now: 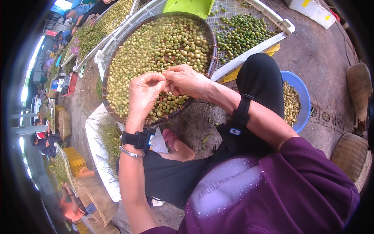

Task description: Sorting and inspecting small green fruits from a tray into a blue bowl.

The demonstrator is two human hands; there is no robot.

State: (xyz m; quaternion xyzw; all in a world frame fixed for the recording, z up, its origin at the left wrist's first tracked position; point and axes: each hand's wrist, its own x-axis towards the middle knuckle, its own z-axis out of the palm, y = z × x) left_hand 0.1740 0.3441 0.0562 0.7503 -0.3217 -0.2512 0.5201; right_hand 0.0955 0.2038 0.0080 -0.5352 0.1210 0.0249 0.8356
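Note:
A wide round woven basket [214,58] with a dark rim is in front of me, filled with small round yellow-green fruits [156,50]. Over its near side my left hand [145,93] and my right hand [185,81] meet, fingertips touching. Thumb and forefinger of each hand are pinched together. Whatever lies between the fingertips is too small and covered to make out. Beside the basket, darker green fruits [247,33] are spread on a white mesh tray [249,53]. A bright green plastic scoop [189,7] rests at the basket's far edge.
By my right knee sits a blue basin [306,105] holding small brownish-yellow pieces [291,103]. A white foam box [97,134] with green stems stands left of my legs. Woven baskets [350,156] line the right side. Other people [44,136] work at the far left.

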